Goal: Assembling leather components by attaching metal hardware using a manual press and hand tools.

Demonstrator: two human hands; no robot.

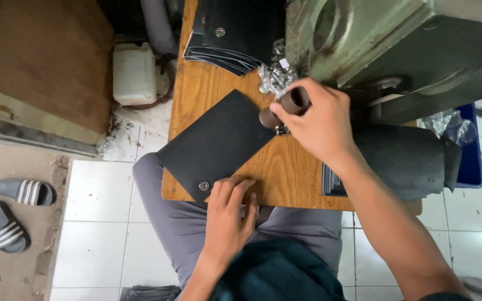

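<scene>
Reference landmark: the black sheet piece [214, 146], which lies flat on the wooden tabletop [294, 178], its long axis running diagonally from the near-left corner up toward the far right.

1. Well to the left of the sheet piece, on the floor, lie two grey striped sandals [12, 210]. Farther back to its left stands a white plastic jug [134, 73].

2. At the near-left corner of the sheet piece sits a small round metal snap [204, 185]. Your left hand [229, 214] rests just beside that corner, fingers spread flat on the tabletop edge and touching the sheet's near edge. It grasps nothing; it only presses down.

3. Judged by its look, the sheet piece is thin, light and flexible, like leather or faux leather, with a matte face that should not slip much. Hold it flat by an edge or a corner, clear of the snap, so it does not buckle.

4. Behind the sheet piece lies a fanned stack of similar black pieces [227, 39].

5. At the far-right corner of the sheet piece, your right hand [316, 120] is clenched around a short brown cylindrical tool [285, 106], held tilted with its lower end toward that corner. Clear bags of small metal parts [274, 78] lie just behind it.

6. To the right of the sheet piece stands a green machine [397, 50], with a dark roll [408, 161] below it.
</scene>
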